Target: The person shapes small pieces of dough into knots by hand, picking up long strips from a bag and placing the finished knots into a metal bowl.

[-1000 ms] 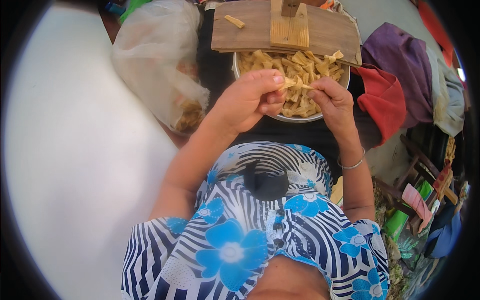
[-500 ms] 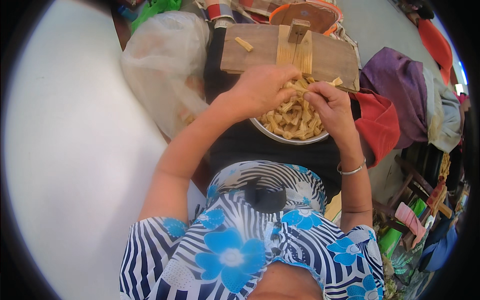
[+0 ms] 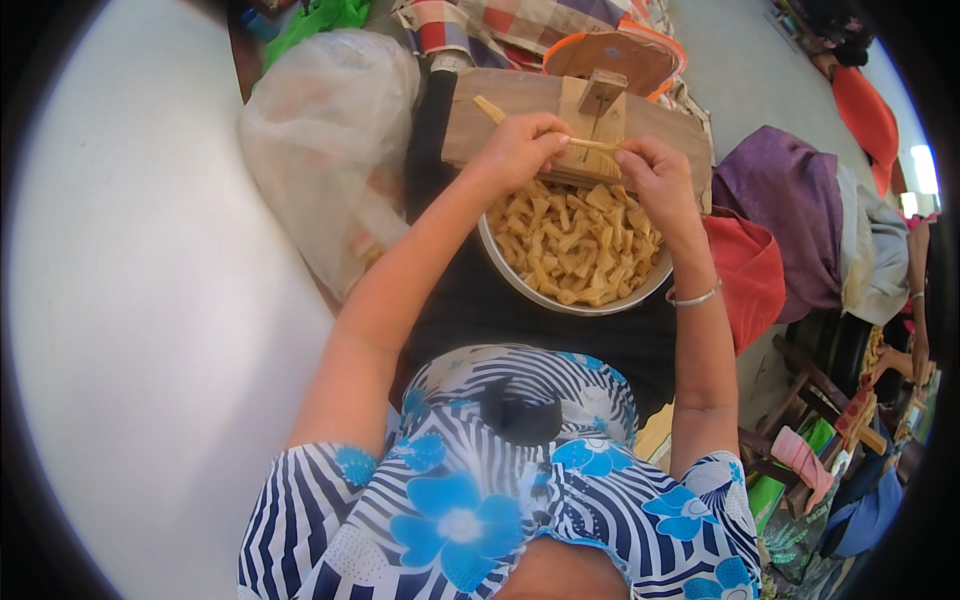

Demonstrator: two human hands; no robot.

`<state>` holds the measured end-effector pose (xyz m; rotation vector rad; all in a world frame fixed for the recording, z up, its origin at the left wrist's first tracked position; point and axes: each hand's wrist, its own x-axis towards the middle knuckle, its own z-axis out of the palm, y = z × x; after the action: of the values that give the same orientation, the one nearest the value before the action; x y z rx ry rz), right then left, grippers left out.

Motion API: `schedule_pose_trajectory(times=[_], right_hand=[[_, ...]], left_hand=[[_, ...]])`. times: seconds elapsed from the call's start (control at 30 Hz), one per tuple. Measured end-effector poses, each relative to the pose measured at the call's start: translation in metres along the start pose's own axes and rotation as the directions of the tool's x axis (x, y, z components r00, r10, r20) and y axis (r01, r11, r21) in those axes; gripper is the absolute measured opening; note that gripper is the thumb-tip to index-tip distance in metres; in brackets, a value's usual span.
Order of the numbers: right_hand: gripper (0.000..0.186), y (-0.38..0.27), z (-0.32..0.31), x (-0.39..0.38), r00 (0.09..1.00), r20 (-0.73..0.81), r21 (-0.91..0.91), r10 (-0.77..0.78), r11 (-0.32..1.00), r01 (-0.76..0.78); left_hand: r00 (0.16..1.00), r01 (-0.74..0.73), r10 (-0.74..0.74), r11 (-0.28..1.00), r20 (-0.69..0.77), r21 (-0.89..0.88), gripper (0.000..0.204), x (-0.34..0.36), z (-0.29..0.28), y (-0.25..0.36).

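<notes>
My left hand [image 3: 522, 152] and my right hand [image 3: 658, 178] face each other over the near edge of a wooden board [image 3: 520, 92]. Stretched between their closed fingertips is a thin, pale tan strip [image 3: 592, 145]. Below them, on my lap, a round metal basin [image 3: 545, 300] is filled with short, knotted-looking tan pieces [image 3: 585, 245]. The board carries a paler middle band with a slit and a small upright wooden block [image 3: 603, 90]. Another tan piece [image 3: 488, 108] lies on the board's left part, partly behind my left hand.
A cloudy plastic bag [image 3: 320, 140] stands left of the board, beside a broad white surface [image 3: 150, 300]. Right of the basin are a red cloth [image 3: 745, 275] and a purple cloth [image 3: 780, 200]. An orange-rimmed round item [image 3: 615, 55] lies beyond the board. Other people's arms [image 3: 915, 300] show at far right.
Both hands have drawn apart and lifted off the basin, pulling the strip out straight between them. More of the basin's contents now shows. The view has shifted slightly.
</notes>
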<state>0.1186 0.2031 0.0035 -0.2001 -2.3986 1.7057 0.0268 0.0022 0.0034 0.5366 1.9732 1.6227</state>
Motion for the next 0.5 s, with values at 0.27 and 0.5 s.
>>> schedule_pose_trajectory(times=[0.27, 0.5], right_hand=[[0.009, 0.012, 0.002, 0.01, 0.995, -0.007, -0.505, -0.103, 0.859, 0.086], [0.015, 0.005, -0.022, -0.022, 0.974, 0.096, -0.226, 0.207, 0.957, -0.181]], left_hand=[[0.906, -0.206, 0.395, 0.725, -0.153, 0.657, 0.017, 0.019, 0.014, -0.022], [0.926, -0.318, 0.376, 0.79, -0.005, 0.524, 0.021, -0.026, 0.01, -0.013]])
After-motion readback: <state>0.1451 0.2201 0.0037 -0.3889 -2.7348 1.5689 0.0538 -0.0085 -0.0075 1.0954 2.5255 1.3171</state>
